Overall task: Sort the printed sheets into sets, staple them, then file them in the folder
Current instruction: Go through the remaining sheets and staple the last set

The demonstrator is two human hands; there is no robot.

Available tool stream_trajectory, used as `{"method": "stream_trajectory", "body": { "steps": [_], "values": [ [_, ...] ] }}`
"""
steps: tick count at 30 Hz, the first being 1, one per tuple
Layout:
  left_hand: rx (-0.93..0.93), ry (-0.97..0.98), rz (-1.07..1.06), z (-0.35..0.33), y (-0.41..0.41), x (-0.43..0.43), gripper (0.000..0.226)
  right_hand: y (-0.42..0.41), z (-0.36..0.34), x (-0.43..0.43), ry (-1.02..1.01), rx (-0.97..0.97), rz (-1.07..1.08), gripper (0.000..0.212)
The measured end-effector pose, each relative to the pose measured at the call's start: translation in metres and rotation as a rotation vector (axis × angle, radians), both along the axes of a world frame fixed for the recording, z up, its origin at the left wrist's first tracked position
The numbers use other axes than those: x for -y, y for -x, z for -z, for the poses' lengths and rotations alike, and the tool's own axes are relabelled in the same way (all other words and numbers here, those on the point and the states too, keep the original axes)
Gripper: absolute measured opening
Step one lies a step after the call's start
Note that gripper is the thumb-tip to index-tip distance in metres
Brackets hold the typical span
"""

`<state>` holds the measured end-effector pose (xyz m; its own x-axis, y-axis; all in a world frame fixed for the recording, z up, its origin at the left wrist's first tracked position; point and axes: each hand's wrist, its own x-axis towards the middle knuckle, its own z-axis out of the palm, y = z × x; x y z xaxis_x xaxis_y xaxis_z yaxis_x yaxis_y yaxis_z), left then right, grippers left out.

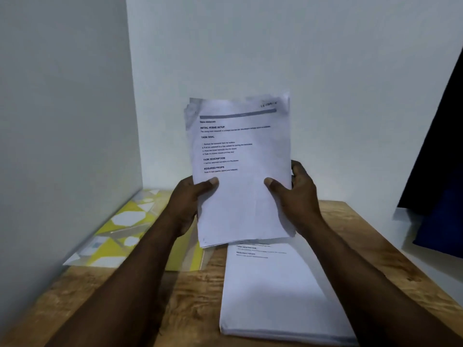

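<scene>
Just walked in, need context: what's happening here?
A person holds a bundle of printed sheets upright over the wooden table, left hand and right hand gripping its side edges, thumbs on the front page. A thicker stack of sheets lies flat on the table. A yellow patterned folder lies to the left.

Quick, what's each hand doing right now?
Left hand: grips the bundle of printed sheets by its left edge.
Right hand: grips its right edge.
</scene>
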<state>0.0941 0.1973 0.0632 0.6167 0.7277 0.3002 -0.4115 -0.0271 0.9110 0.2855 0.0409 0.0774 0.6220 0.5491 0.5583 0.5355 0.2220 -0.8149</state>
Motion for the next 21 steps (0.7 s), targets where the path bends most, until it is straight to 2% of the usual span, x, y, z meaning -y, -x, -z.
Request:
{"method": "stream_trajectory", "body": {
  "steps": [4,6,8,11,16,21],
  "values": [
    [-0.032,0.043,-0.117,0.031,-0.018,0.010,0.018,-0.003,0.035,-0.011,0.006,-0.286,-0.195,0.046],
    [-0.073,0.033,-0.123,0.040,-0.025,0.015,0.020,-0.008,0.055,-0.013,0.034,-0.347,-0.239,0.052],
    [-0.106,0.005,-0.139,0.042,-0.029,0.016,0.023,-0.014,0.064,-0.015,0.025,-0.386,-0.249,0.045],
    [-0.039,0.012,-0.146,0.037,-0.028,0.023,0.011,-0.017,0.055,-0.014,-0.014,-0.371,-0.190,0.029],
    [0.049,-0.012,-0.138,0.026,-0.027,0.026,0.010,-0.018,0.033,-0.012,-0.048,-0.277,-0.158,0.026],
    [-0.038,-0.002,-0.041,0.033,-0.022,0.019,0.035,-0.014,0.041,-0.012,-0.012,-0.346,-0.267,0.033]
  ]
}}
